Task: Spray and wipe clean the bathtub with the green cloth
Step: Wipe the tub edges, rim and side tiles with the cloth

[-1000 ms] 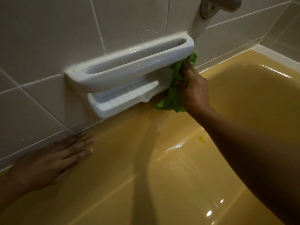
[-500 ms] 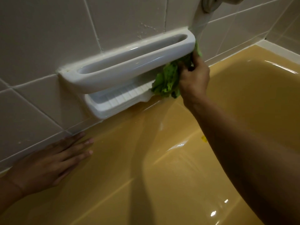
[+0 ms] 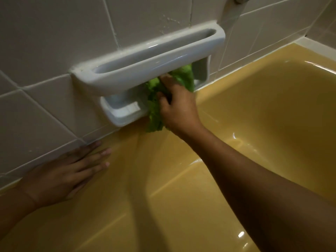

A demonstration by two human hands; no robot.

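Head view: the right hand (image 3: 179, 108) grips the green cloth (image 3: 154, 117), with its fingers curled into the bunched fabric. It presses the cloth into the white soap dish (image 3: 120, 113) set in the tiled wall (image 3: 54, 42), under the dish's grab bar (image 3: 145, 64). A second ago the cloth was outside, at the right end of that bar. Half a second ago it was tucked just beneath that end. Now it has slid left into the recess and covers the right part of the tray, with a flap hanging over the tray's front edge towards the tub rim. The left hand (image 3: 69, 171) has not shifted: it lies flat on the rim of the yellow bathtub (image 3: 263, 106), fingers straight and spread, fingertips next to the grout line.

The wiping appears to be working leftwards through the dish, and the ribbed left half of the tray is still uncovered. The tub's basin looks glossy and wet in places. No spray bottle is in sight, so wiping the basin probably comes later.
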